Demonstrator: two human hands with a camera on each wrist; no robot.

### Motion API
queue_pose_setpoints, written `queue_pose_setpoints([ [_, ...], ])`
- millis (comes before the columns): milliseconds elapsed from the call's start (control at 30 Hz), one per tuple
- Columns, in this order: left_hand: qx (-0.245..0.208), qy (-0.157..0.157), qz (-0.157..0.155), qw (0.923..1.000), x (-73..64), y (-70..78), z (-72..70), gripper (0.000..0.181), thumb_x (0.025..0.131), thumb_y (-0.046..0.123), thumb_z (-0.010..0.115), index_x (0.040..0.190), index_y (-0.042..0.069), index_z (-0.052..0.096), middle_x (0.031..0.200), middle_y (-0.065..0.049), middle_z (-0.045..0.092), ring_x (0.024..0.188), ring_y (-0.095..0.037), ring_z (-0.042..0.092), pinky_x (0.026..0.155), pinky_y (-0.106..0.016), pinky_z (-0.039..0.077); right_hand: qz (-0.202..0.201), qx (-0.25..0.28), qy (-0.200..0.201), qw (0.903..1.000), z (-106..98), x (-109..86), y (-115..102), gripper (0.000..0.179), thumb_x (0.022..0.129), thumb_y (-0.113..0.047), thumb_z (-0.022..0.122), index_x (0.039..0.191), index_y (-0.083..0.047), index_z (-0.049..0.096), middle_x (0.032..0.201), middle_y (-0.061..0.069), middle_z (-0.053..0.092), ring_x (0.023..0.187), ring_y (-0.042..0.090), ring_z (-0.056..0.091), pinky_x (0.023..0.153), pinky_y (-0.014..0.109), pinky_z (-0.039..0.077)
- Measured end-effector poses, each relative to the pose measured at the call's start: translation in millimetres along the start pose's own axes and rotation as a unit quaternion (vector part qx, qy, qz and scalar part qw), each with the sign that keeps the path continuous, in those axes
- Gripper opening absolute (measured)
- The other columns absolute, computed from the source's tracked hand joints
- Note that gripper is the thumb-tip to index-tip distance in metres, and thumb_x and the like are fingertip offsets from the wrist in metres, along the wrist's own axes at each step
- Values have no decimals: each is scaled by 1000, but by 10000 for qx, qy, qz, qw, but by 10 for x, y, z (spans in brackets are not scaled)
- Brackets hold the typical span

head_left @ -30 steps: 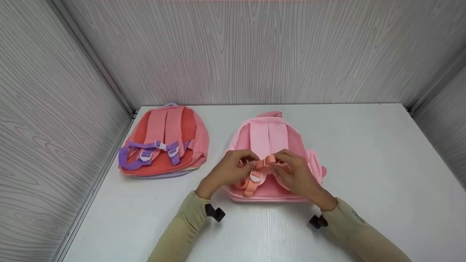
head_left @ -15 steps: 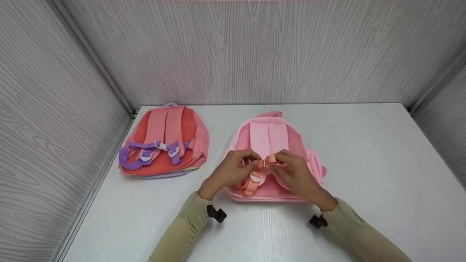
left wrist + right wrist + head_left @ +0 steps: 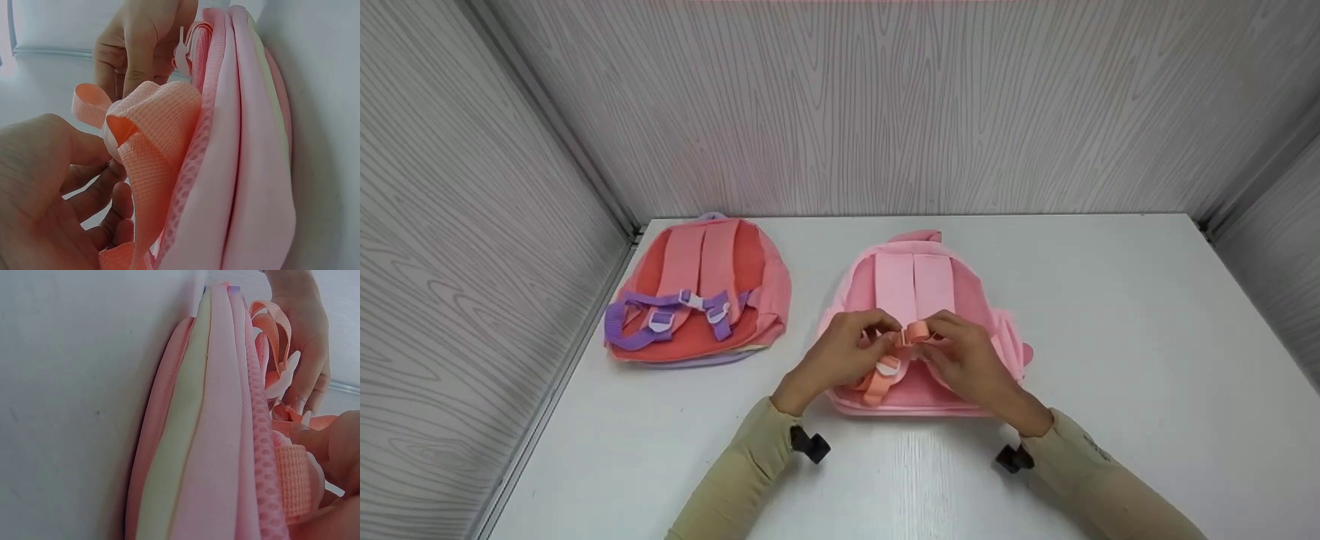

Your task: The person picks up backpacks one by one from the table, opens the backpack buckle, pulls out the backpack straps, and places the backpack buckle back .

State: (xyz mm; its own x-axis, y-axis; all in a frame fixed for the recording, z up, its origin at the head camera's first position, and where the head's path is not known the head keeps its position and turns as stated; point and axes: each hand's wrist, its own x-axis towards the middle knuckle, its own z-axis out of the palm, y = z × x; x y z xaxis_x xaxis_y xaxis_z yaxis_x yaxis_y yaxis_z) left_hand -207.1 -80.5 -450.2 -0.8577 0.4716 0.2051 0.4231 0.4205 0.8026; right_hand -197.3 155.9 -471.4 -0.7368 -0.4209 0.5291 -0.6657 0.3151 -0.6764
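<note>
A pink backpack [image 3: 896, 281] lies with its shoulder straps facing up, in the middle of the table. My left hand [image 3: 844, 356] and right hand [image 3: 973, 364] meet over its lower half. Between thumb and fingers, the left hand pinches the left part of the orange chest strap [image 3: 917, 331] at its buckle. The strap's right part, with a looped tail, is pinched by the right hand. In the left wrist view, orange webbing [image 3: 152, 180] folds beside the left fingertips, and a pale buckle piece [image 3: 111, 135] shows partly behind it. Fingers cover most of the buckle.
A coral backpack [image 3: 757, 262] with purple straps [image 3: 636, 339] lies to the left on the white table [image 3: 1110, 315]. A white adjuster [image 3: 887, 366] with an orange strap end hangs below my left hand. Grey wood-grain panels [image 3: 870, 112] stand behind and at both sides.
My left hand has edged to the right, closer to the right hand, and less of the orange webbing shows between them. The right hand and both backpacks stay nearly still.
</note>
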Motion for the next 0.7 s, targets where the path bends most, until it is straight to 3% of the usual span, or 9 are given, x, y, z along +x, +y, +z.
queue_pose_setpoints([
  [700,28,70,273,9996,-7,96,42,17,103,9,67,119,10,74,110,-2,77,92,-15,62,85,-27,52,265,-1,-66,9996,-3,-22,7,27,94,3,79,118,-10,79,110,0,75,102,16,72,92,38,63],
])
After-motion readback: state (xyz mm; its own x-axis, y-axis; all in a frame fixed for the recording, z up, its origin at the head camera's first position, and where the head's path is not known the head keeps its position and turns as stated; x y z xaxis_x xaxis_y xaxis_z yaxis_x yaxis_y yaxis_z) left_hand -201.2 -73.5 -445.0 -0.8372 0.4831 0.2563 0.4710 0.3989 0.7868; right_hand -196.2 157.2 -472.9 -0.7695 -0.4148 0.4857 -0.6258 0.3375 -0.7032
